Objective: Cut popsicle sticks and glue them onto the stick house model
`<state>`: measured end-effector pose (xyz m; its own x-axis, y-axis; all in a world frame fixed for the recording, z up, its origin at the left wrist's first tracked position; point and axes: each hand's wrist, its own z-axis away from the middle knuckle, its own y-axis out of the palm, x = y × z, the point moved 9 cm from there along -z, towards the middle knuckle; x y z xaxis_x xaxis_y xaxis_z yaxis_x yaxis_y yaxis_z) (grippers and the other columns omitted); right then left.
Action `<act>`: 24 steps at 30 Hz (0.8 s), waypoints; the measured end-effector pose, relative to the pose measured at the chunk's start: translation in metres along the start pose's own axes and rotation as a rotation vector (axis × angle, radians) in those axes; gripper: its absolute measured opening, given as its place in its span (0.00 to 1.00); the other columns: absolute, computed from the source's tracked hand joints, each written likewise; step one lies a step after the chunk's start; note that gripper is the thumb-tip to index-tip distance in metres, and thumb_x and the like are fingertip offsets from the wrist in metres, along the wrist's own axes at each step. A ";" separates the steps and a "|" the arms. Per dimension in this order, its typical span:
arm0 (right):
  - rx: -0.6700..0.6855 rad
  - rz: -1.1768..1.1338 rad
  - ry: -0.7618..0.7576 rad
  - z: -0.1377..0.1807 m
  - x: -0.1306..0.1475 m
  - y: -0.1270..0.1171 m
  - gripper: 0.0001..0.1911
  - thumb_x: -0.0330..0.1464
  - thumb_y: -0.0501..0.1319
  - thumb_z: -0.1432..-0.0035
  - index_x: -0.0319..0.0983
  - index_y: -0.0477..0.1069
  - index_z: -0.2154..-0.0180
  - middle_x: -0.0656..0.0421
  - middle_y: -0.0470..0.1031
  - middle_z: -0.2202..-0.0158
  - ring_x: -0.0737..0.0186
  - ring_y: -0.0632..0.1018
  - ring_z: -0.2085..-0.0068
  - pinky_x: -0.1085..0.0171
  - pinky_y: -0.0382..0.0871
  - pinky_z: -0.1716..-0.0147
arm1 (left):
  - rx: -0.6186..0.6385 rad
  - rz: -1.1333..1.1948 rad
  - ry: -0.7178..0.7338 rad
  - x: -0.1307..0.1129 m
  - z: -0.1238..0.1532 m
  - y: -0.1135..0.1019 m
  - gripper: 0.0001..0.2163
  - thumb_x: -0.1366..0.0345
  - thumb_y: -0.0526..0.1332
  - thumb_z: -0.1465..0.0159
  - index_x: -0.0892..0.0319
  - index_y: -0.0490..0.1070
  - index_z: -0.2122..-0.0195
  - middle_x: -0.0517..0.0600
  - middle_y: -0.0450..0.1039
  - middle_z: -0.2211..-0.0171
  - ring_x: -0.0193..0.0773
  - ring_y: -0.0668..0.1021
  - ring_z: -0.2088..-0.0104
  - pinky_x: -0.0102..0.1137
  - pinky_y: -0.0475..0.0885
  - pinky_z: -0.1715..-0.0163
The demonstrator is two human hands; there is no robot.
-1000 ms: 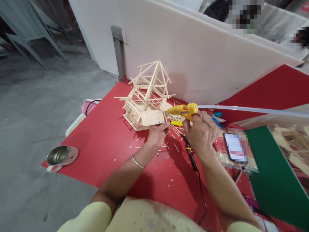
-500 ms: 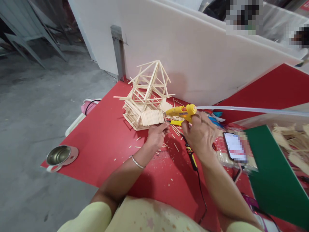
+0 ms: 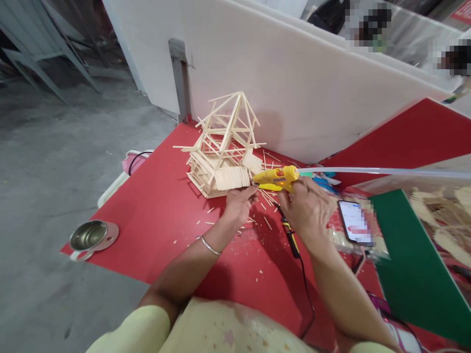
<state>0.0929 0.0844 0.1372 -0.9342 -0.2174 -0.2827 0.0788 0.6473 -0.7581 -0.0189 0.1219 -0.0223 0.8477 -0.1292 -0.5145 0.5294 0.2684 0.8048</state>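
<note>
A house-like model [image 3: 228,132] of thin pale wooden sticks stands on the red table, with an open frame on top and a slatted panel [image 3: 232,178] low at its front. My left hand [image 3: 238,205] is closed in a pinch at that panel's lower right corner; whatever its fingertips hold is too small to make out. My right hand [image 3: 308,206] grips a yellow hot glue gun [image 3: 275,175] by its handle. The gun's nozzle points left, just above my left fingertips. A long clear glue stick [image 3: 368,170] runs out of its back.
Loose sticks [image 3: 268,197] and scraps litter the red table [image 3: 154,225]. A black-yellow corded tool [image 3: 291,239] lies below my right hand. A metal-lined mug [image 3: 91,236] stands at the left edge. A phone [image 3: 353,221] rests on packets at right. Behind rises a white partition [image 3: 294,88].
The glue gun has dipped slightly, its nozzle now closer to my left fingertips. My left hand and the stick model look nearly the same.
</note>
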 end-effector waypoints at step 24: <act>-0.025 -0.015 -0.051 0.000 0.004 -0.011 0.08 0.34 0.58 0.38 0.38 0.72 0.66 0.57 0.75 0.69 0.63 0.69 0.68 0.63 0.51 0.71 | -0.025 0.009 -0.017 0.002 -0.001 -0.003 0.15 0.68 0.77 0.59 0.63 0.72 0.75 0.46 0.72 0.78 0.29 0.73 0.77 0.27 0.65 0.75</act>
<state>0.0881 0.0767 0.1443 -0.9162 -0.2638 -0.3016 0.0556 0.6618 -0.7476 -0.0182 0.1221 -0.0260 0.8531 -0.1423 -0.5019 0.5207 0.2936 0.8017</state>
